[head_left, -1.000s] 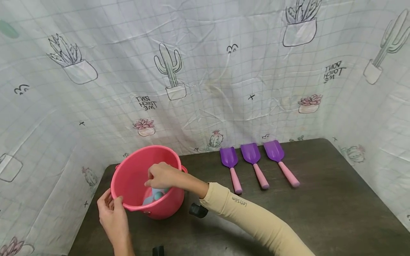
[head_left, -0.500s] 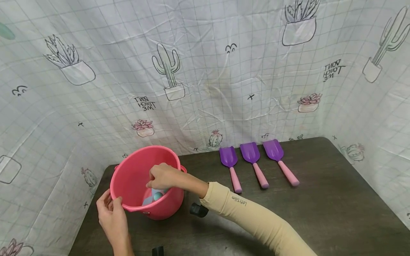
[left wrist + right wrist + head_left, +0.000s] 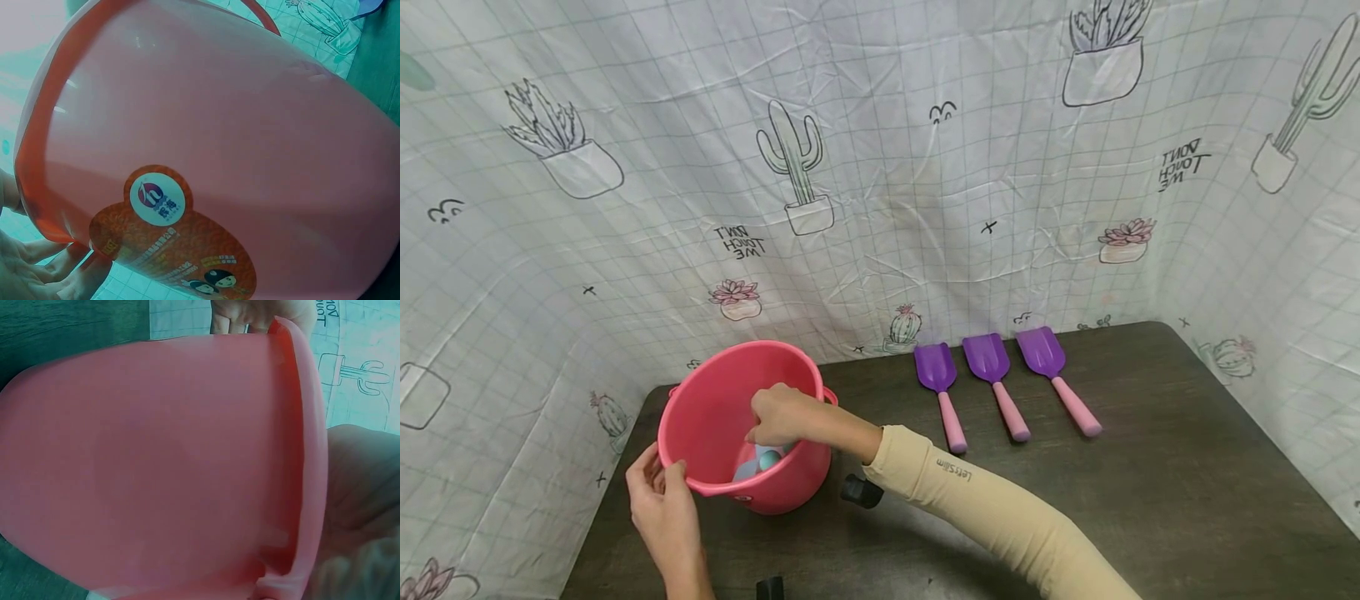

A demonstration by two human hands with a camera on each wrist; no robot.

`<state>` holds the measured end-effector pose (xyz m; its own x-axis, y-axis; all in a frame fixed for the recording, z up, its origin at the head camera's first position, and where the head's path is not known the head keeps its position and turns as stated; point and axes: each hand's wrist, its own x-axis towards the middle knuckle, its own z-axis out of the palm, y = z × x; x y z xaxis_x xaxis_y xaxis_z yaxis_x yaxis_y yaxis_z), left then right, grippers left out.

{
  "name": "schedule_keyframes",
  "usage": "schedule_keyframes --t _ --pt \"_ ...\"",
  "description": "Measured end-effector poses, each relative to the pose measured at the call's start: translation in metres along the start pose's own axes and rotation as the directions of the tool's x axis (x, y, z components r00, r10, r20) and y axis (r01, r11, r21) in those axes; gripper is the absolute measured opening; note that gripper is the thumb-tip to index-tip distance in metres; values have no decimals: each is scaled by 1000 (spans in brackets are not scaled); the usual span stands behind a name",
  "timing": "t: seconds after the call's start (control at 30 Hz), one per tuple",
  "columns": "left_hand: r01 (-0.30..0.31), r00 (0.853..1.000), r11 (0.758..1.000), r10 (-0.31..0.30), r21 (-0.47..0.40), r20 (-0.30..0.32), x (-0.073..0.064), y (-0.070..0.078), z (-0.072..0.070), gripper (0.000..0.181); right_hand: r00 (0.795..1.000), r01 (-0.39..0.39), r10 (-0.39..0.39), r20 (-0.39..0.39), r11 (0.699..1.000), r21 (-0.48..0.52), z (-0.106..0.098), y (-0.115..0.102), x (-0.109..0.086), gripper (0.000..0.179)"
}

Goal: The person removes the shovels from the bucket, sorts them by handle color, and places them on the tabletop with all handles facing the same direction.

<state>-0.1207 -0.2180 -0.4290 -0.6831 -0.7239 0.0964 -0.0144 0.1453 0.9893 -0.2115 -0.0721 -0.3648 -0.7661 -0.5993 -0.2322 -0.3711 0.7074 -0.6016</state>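
Note:
A pink bucket [image 3: 786, 492] leans toward me at the left of the dark table. My left hand [image 3: 664, 510] grips its near-left rim, thumb on the near side; the left wrist view shows those fingers [image 3: 87, 278] by the rim, beside an orange label [image 3: 181, 244]. Over the right rim reaches my right hand [image 3: 784, 414], pointing down into the bucket. Its fingertips are hidden, so whether it holds anything does not show. Below it lie a teal ball [image 3: 769, 460] and a pale blue piece [image 3: 746, 471]. Bucket wall fills most of both wrist views.
Three purple scoops with pink handles lie in a row to the right: a left scoop [image 3: 937, 369], a middle scoop [image 3: 988, 360] and a right scoop [image 3: 1042, 353]. A black object [image 3: 861, 492] shows under my right forearm. A patterned curtain [image 3: 880, 192] stands behind the table [image 3: 1172, 433].
My right hand shifts very slightly inside the bucket. The left hand, bucket and scoops keep their places.

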Motion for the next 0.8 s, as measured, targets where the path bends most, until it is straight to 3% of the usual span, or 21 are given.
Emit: schedule_keyframes --t 0.43,0.8 --pt "9 1000 1000 -9 4 -6 -1 1 0 49 1000 -2 4 21 998 -67 0 0 3 34" --pt "10 1000 1000 -10 -2 -5 0 1 0 49 993 -72 81 89 992 -103 2 6 19 17"
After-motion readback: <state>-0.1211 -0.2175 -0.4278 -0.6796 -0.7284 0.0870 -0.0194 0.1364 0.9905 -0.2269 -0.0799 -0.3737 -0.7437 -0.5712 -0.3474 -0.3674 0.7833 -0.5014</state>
